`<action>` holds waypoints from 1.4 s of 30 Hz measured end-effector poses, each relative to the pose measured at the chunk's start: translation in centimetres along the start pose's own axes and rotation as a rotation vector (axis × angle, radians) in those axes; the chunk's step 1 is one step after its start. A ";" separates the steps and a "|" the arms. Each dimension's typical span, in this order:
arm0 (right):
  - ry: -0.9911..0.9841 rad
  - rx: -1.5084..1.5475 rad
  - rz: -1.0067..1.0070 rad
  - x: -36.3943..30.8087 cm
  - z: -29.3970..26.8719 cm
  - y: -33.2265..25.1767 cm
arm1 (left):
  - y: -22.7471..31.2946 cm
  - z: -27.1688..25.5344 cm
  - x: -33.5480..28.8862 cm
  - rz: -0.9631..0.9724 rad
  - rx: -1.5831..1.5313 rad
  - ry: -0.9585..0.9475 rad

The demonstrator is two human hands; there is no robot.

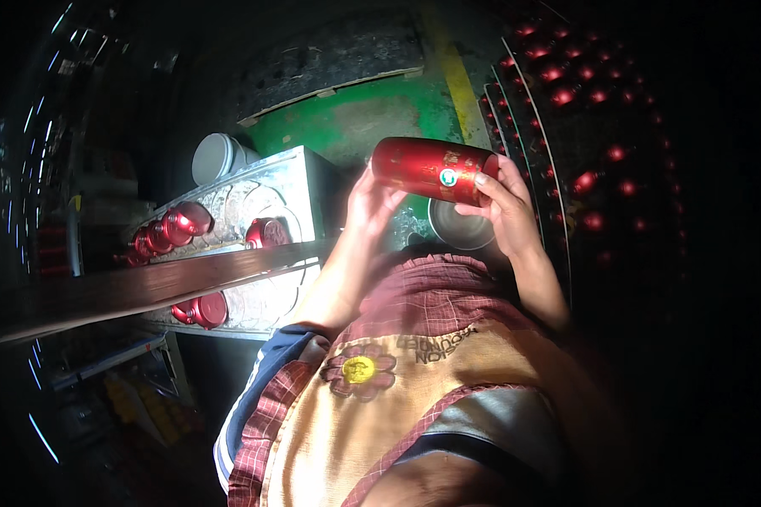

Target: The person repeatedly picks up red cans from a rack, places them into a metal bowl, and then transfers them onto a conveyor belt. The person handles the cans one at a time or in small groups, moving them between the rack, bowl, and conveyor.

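Note:
Both my hands hold a glossy red cylindrical container [423,169] tilted on its side in front of me. It carries gold markings and a small round green-and-white emblem. My left hand [372,203] supports its left end, fingers mostly behind it. My right hand [509,198] grips the right end, thumb on the near face. Just below that end, partly covered by the container and my hand, is a round grey basin [461,228].
On my left, a pale metal-edged table [309,182] bears several red containers [190,220]. A dark wooden beam [161,283] crosses above it. A white bucket [220,158] stands beyond. At right, racks [537,127] hold many shiny red pieces. The floor [355,118] is green.

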State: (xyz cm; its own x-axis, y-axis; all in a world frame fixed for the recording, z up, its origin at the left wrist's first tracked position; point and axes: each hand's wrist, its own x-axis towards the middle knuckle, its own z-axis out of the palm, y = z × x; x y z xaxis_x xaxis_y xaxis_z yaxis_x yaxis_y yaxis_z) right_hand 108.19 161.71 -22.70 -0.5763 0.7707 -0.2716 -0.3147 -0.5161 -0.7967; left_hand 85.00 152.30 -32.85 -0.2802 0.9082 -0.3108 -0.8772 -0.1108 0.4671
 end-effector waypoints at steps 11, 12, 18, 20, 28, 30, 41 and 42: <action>-0.327 -0.104 0.130 15.9 6.3 1.0 | 6.2 1.2 0.6 0.391 -0.049 0.270; -0.314 -0.120 0.157 17.4 6.3 1.0 | 5.9 1.0 1.5 0.384 -0.076 0.282; -0.665 -0.231 0.318 30.3 11.1 3.0 | 8.6 -1.7 7.3 0.665 -0.197 0.539; -0.783 -0.242 0.386 35.4 12.7 2.5 | 9.9 -1.7 10.4 0.766 -0.203 0.571; -0.897 -0.314 0.649 57.0 19.3 -0.3 | 19.1 2.6 25.8 0.879 -0.184 0.790; -0.953 -0.301 0.683 61.1 20.6 -0.6 | 21.2 3.1 28.9 0.873 -0.217 0.833; -1.003 -0.400 0.793 66.1 37.1 6.3 | 35.6 -5.4 28.0 1.002 -0.349 0.814; -1.008 -0.428 0.837 66.6 39.5 6.8 | 37.4 -6.9 27.8 0.988 -0.348 0.870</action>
State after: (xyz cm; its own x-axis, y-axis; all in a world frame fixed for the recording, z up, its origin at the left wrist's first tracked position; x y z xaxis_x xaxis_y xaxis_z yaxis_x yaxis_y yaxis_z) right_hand 37.86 194.74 -24.85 -0.8270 -0.4063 -0.3885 0.5418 -0.3919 -0.7435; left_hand 41.71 170.66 -29.69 -0.8826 -0.1406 -0.4486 -0.1848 -0.7737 0.6060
